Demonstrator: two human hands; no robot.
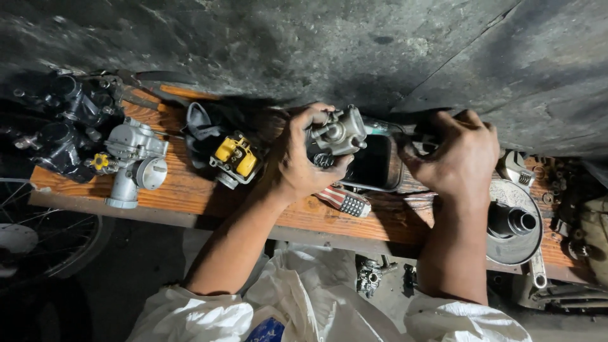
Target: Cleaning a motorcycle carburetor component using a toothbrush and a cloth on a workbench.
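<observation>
Your left hand (297,158) has its grip closed around a small silver carburettor (335,133), fingers wrapped from below and the thumb over the top. You hold it lifted just above the desk (190,190), in front of the dark wall, probably so that its fittings face you and can be reached from the other side.

Your right hand (459,155) is curled, knuckles up, over a dark part (425,134) beside the carburettor. The fingers are bent in a closing grip, but what they pinch is hidden under the hand; I cannot tell whether it is a tool or a piece of the carburettor. The two hands sit close, near touching, which suggests one steadies while the other works.

Under and between the hands lies a dark oval tray (373,166) with a pale rim, placed where loose parts would drop into it. A small striped gadget with a keypad (345,201) lies just before it, near the desk edge.

To the left: a yellow-topped carburettor (235,158) against a dark rag (202,123), then a larger silver carburettor body (134,161), then black engine parts (63,126), each set apart as if sorted. To the right, a round metal plate with a black hub (513,221) rests on the desk. A spoked wheel (44,234) stands below left.
</observation>
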